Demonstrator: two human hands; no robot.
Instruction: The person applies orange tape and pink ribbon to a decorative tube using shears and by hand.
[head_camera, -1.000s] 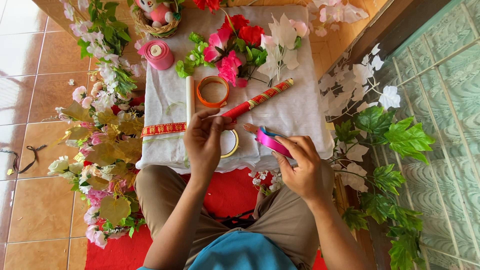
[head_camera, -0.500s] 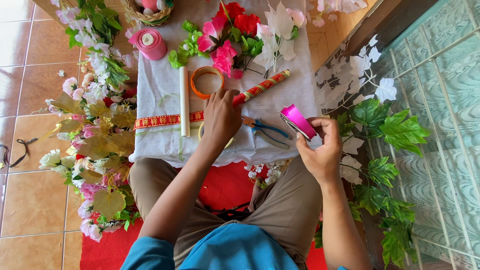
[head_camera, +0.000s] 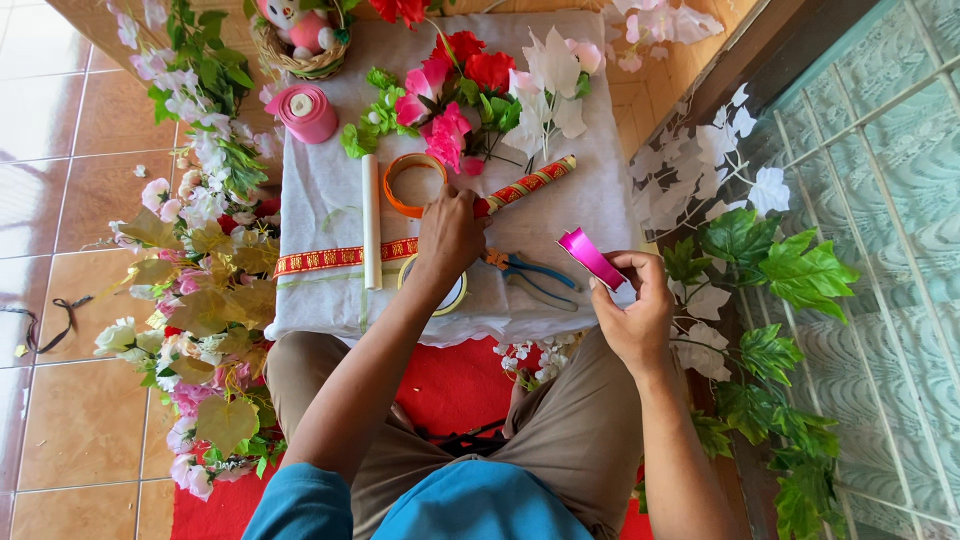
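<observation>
Nearest, blue shirt and khaki trousers over a red mat. Right hand raised at the table's right edge, fingers clamped on a roll of magenta ribbon, held off the cloth. Left hand stretched out over the middle of the table, fingers curled together around the near end of a stick wrapped in red-and-gold ribbon, which slants up to the right. Under that wrist, a flat tape roll, partly hidden. Just right of it, blue-handled pliers lying on the white cloth. Left of the hand, a white rolled tube lying lengthwise across a red-and-gold trim band. Just beyond the knuckles, an orange tape ring. Farther on, a bunch of red and pink artificial flowers with white leaves. At the far left corner, a pink ribbon spool and a small wicker basket. Down the left, on the tiled floor, a garland of pale blossoms and leaves; on the right, green leafy stems.
</observation>
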